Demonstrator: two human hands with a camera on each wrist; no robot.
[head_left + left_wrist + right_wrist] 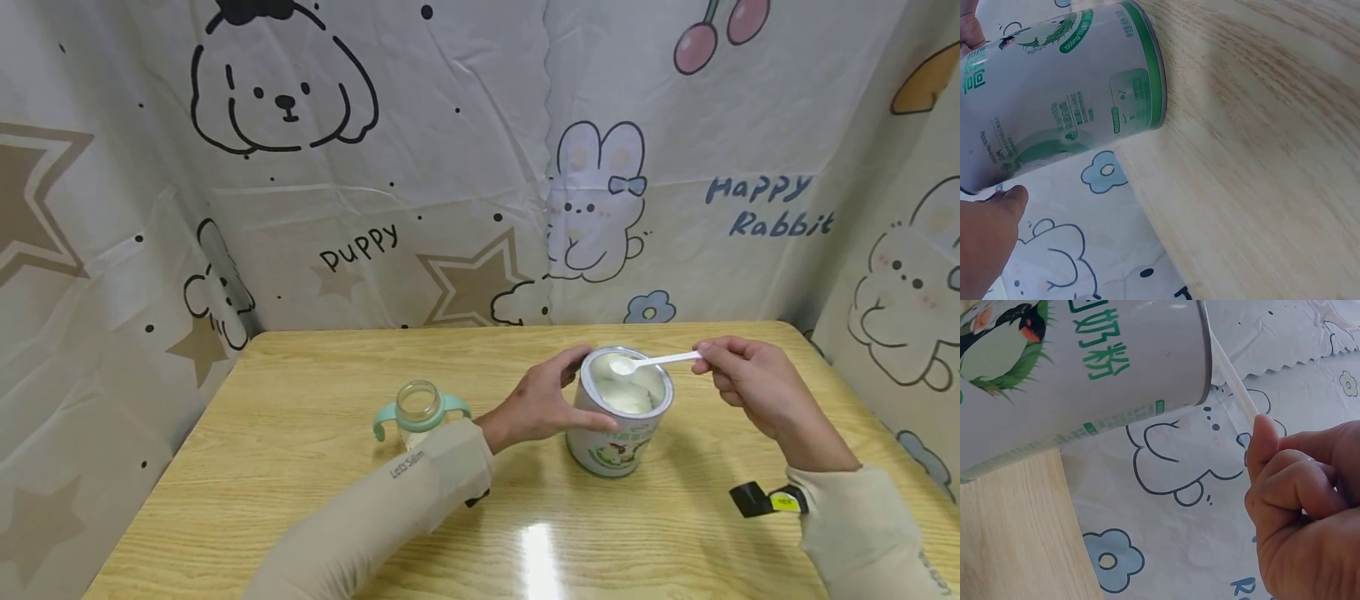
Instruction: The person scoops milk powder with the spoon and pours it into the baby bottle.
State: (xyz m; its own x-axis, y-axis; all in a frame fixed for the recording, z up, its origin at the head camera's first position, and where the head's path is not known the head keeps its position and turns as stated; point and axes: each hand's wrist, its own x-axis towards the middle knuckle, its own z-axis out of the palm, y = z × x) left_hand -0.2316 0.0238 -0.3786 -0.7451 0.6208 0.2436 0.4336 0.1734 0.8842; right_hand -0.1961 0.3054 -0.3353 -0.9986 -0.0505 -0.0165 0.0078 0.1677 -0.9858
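An open can of milk powder point(609, 454) stands on the table, with pale powder point(628, 398) visible inside. My left hand point(536, 404) grips the can near its rim, thumb on the near side and fingers round the far side. The green-and-white printed can point(1054, 100) fills much of the left wrist view. Between thumb and forefinger, my right hand point(757, 383) pinches the handle of a white scoop point(667, 359). The scoop's bowl is at the can's mouth, above the powder. In the right wrist view, the can's rim hides that bowl.
A baby bottle point(418, 403) with mint-green handles and no lid stands left of the can, partly behind my left sleeve point(405, 492). The wooden table point(300, 392) ends at a printed cloth point(465, 167) hanging behind and on both sides.
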